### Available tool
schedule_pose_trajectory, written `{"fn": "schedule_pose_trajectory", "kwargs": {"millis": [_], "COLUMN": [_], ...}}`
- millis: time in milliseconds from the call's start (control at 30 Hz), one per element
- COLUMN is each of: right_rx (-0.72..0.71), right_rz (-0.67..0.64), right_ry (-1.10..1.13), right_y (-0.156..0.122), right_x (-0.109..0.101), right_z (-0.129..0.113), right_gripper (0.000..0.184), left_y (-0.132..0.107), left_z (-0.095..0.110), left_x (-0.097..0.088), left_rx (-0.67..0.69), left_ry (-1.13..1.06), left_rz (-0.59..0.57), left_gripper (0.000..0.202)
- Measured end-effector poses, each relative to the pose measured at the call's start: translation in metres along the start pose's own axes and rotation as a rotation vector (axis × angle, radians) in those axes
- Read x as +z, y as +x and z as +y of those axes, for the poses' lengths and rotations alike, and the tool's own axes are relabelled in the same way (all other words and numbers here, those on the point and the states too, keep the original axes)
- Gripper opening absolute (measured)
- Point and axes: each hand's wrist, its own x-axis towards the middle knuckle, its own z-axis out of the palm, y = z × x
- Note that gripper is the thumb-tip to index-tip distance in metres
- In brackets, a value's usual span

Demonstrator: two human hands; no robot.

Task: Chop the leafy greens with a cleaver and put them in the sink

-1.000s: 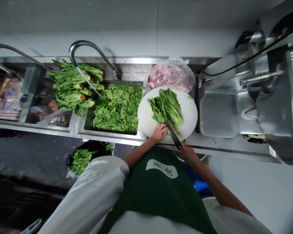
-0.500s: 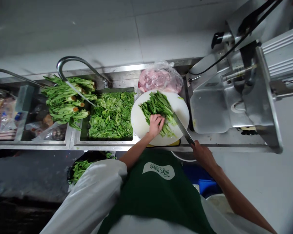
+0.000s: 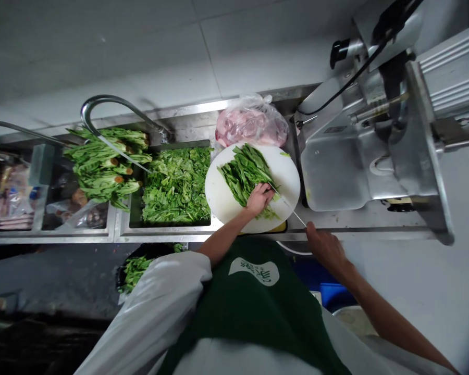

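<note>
A pile of long leafy greens (image 3: pixel 244 173) lies on the round white cutting board (image 3: pixel 222 205). My left hand (image 3: pixel 260 199) rests on the near part of the pile, its fingers bent together and holding the greens down. My right hand (image 3: pixel 325 246) is closed round the handle of a kitchen knife (image 3: pixel 294 212), just past the board's near right edge. The blade points away and to the left, seen nearly edge-on, with its tip beside the fingers of my left hand. Paler cut bits lie near the blade.
Left of the board, a sink basin (image 3: pixel 211 200) holds chopped greens under a curved faucet (image 3: pixel 113 98). Whole greens (image 3: pixel 109 166) with cut stems lie further left. Bagged raw meat (image 3: pixel 252 125) sits behind the board. A metal slicing machine (image 3: pixel 336 166) stands at the right.
My left hand has moved right on the greens, nearer the blade. The knife has turned from showing its flat side to nearly edge-on. The whole view has shifted slightly.
</note>
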Motion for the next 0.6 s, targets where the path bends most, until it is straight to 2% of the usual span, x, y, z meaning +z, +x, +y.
{"fn": "schedule_pose_trajectory", "kwargs": {"millis": [133,367,600], "right_rx": [-0.006,-0.03,-0.024], "right_rz": [-0.046,-0.037,-0.023], "right_ry": [0.051,0.054,0.071], "right_y": [0.019,0.017,0.024], "right_x": [0.0,-0.001,0.0], "right_z": [0.0,-0.001,-0.007], "right_gripper": [0.028,0.03,0.03], "left_y": [-0.002,-0.003,-0.003], "left_z": [-0.002,-0.002,-0.003], "left_x": [0.004,0.007,0.007], "left_rx": [-0.006,0.007,0.026], "left_ry": [0.014,0.022,0.037], "left_rz": [-0.005,-0.029,-0.058], "left_gripper": [0.027,0.025,0.032]}}
